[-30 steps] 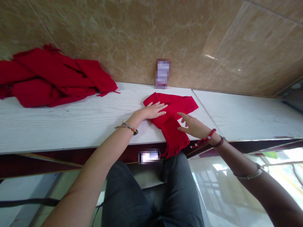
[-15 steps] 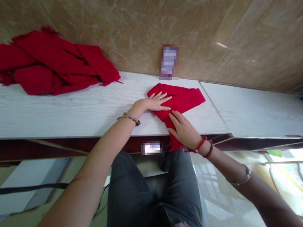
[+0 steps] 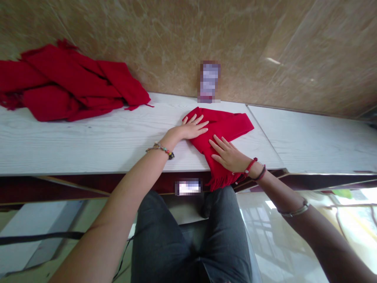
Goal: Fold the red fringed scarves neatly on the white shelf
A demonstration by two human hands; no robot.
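Note:
A red scarf (image 3: 228, 124) lies folded across itself on the white wood-grain tabletop, its fringed end hanging over the front edge. My left hand (image 3: 191, 127) rests flat on the scarf's left part, fingers spread. Lower on the same cloth, my right hand (image 3: 231, 155) lies flat with its fingers apart, near the fringe. Neither hand grips the fabric. The palms hide the cloth beneath them.
A heap of red fringed scarves (image 3: 79, 84) lies at the back left, against the brown marbled wall (image 3: 165, 43). Behind the folded scarf, a blurred-out upright item (image 3: 209, 80) stands by the wall. A seam crosses the white tabletop (image 3: 97, 147) at the right.
My right hand has spread its fingers and flattened on the scarf, and the fringed end fans wider to the right. My left hand has shifted slightly on the cloth.

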